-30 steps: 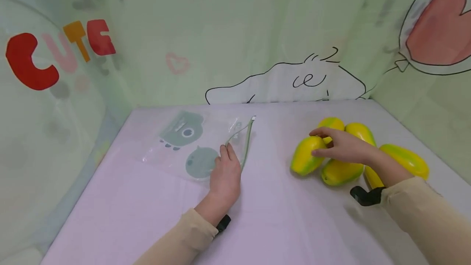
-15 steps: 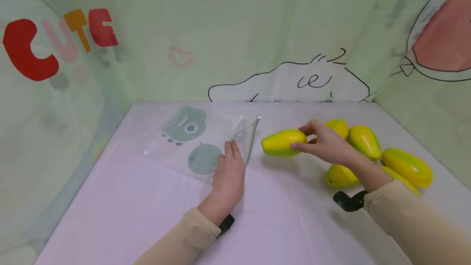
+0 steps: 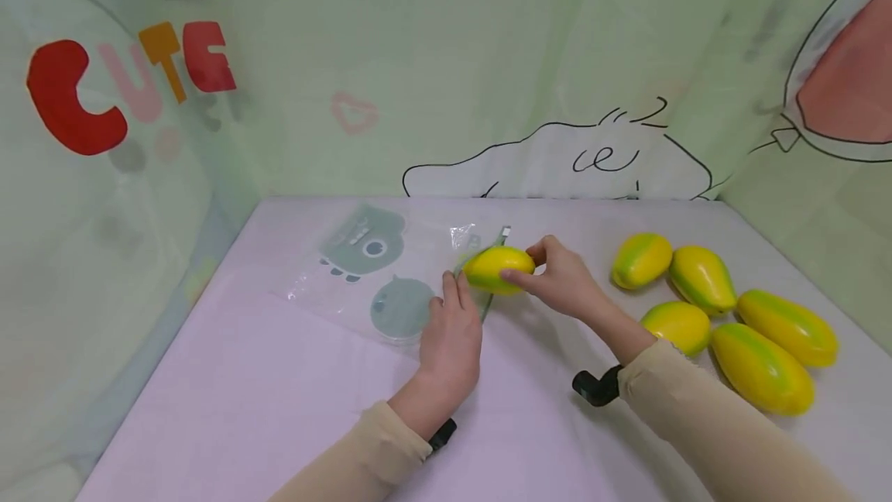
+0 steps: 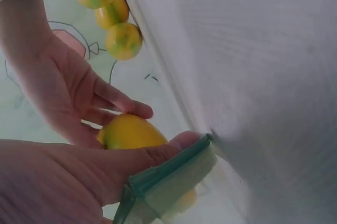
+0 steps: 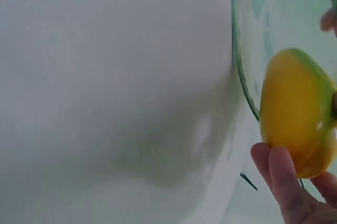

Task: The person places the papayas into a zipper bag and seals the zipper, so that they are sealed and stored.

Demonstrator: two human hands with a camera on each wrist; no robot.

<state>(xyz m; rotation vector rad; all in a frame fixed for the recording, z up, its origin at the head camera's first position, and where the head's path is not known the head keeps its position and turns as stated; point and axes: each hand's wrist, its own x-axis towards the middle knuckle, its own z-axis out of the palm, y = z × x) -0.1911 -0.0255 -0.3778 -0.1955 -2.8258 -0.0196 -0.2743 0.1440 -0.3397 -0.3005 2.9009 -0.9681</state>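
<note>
A clear zip bag (image 3: pixel 427 254) with grey-green cartoon prints lies flat at the left-middle of the table, its green zip edge facing right. My left hand (image 3: pixel 451 343) grips the bag's opening, and in the left wrist view its thumb lies along the green zip strip (image 4: pixel 171 166). A yellow-green papaya (image 3: pixel 496 269) is held by one end in my right hand (image 3: pixel 567 281), thumb on the near side. The fruit is at the bag's mouth, above the table. In the right wrist view the papaya (image 5: pixel 295 110) overlaps the parted zip edges; how far inside it is, I cannot tell.
Several more papayas (image 3: pixel 763 369) lie loosely grouped on the right side of the lilac table (image 3: pixel 293 409). A printed pale green curtain (image 3: pixel 446 45) encloses the table's back and sides. Each wrist carries a black camera mount (image 3: pixel 598 387).
My right hand has picked the papaya out of the group and carried it left to the bag's mouth. My left hand keeps its grip on the bag.
</note>
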